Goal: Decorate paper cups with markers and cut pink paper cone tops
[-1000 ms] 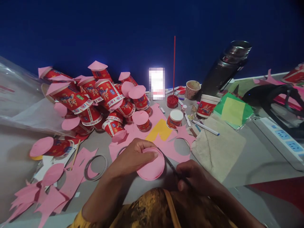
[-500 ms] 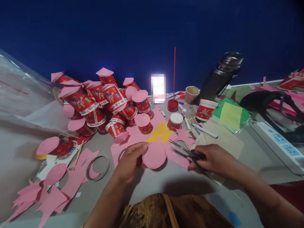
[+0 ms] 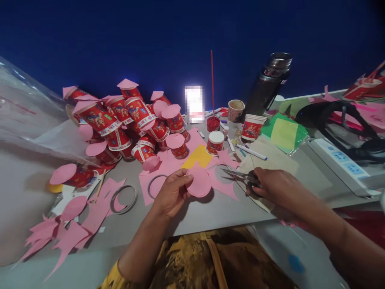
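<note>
Pinched between the thumb and fingers of my left hand (image 3: 174,192) is a round pink paper disc (image 3: 199,182), held above the table. My right hand (image 3: 272,184) grips a pair of scissors (image 3: 237,174) by the handles; the blades point left toward the disc, apart from it. Pink paper scraps (image 3: 224,184) with curved cut edges lie just behind the disc, beside a yellow paper piece (image 3: 198,156). By my left wrist a tape ring (image 3: 149,186) rests on pink paper.
Red paper cups (image 3: 144,114) with pink paper tops are piled at the left. A second tape ring (image 3: 124,199) lies near pink offcuts (image 3: 72,237). At the right stand a dark flask (image 3: 261,92), stacked cups (image 3: 252,127) and a power strip (image 3: 339,162).
My right hand has drawn the scissors slightly right and up, away from the disc. The left hand still holds the disc, now turned a little. The whole view has shifted.
</note>
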`<state>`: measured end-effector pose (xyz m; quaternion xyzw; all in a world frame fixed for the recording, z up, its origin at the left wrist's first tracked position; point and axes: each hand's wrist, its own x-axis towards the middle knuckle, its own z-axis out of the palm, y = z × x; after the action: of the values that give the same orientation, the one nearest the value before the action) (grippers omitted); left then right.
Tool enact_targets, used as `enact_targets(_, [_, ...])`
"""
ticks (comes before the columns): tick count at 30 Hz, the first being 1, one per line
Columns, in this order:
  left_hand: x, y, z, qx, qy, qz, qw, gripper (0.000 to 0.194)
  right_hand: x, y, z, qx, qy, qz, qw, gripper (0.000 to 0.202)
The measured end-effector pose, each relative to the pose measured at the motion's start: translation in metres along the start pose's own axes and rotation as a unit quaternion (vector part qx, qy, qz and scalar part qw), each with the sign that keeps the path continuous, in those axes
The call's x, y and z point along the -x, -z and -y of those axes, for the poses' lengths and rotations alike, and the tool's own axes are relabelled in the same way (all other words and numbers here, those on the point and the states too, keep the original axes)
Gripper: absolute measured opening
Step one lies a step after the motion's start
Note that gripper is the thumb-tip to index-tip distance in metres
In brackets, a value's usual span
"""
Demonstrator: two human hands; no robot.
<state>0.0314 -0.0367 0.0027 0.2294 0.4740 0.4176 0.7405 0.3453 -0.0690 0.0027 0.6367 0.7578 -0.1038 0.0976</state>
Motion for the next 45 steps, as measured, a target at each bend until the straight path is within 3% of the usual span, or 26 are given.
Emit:
enact_targets(6, [0.009,-0.005,0.003,0.023,0.008,0.007,1.0,0.027,0.001,0.01,0.005,0.056,0.024,0.015,0.998,0.018])
enact_targets(11, [0.007,-0.008,-0.001,0.039,0.045,0.034,0.998,0.018,-0.002,0.007,0.001,0.038,0.051,-0.041,0.997,0.024])
enact_targets(15, [-0.002,-0.01,-0.006,0.065,0.079,0.061,0.993,0.019,-0.011,0.001,-0.007,0.018,0.065,-0.051,0.996,0.016])
enact_targets(20, [-0.013,-0.017,-0.014,0.045,0.085,0.093,0.991,0.025,-0.023,0.004,-0.014,-0.072,0.073,0.021,0.995,0.011])
enact_targets(25, [-0.023,-0.024,-0.02,0.001,0.055,0.105,0.993,0.026,-0.019,0.02,-0.022,-0.123,0.084,0.069,0.986,0.009])
enact_targets(27, [-0.029,-0.026,-0.019,0.001,0.05,0.092,0.995,0.025,-0.018,0.028,-0.021,-0.127,0.081,0.041,0.988,0.006])
enact_targets(30, [-0.037,-0.03,-0.016,0.005,0.039,0.083,0.996,0.021,-0.027,0.039,-0.006,-0.151,0.066,-0.074,0.984,0.015])
enact_targets(32, [-0.041,-0.033,-0.013,0.003,0.026,0.094,0.995,0.021,-0.041,0.043,0.013,-0.231,0.073,-0.109,0.964,0.023])
enact_targets(35, [-0.045,-0.032,-0.01,0.003,0.002,0.105,0.995,0.016,-0.067,0.043,0.046,-0.352,0.082,-0.091,0.928,0.029])
enact_targets(39, [-0.05,-0.02,-0.007,0.016,-0.051,0.052,0.997,0.017,-0.096,0.024,0.082,-0.42,0.081,-0.085,0.9,0.053])
enact_targets(41, [-0.053,-0.014,-0.003,-0.01,-0.05,0.04,0.998,0.022,-0.104,0.007,0.092,-0.501,0.082,-0.084,0.858,0.05])
enact_targets(43, [-0.057,-0.009,0.002,-0.022,-0.049,0.041,0.998,0.03,-0.109,-0.011,0.096,-0.593,0.098,-0.085,0.795,0.049])
enact_targets(45, [-0.061,-0.005,0.009,-0.016,-0.056,0.05,0.997,0.034,-0.111,-0.025,0.096,-0.652,0.12,-0.053,0.746,0.057])
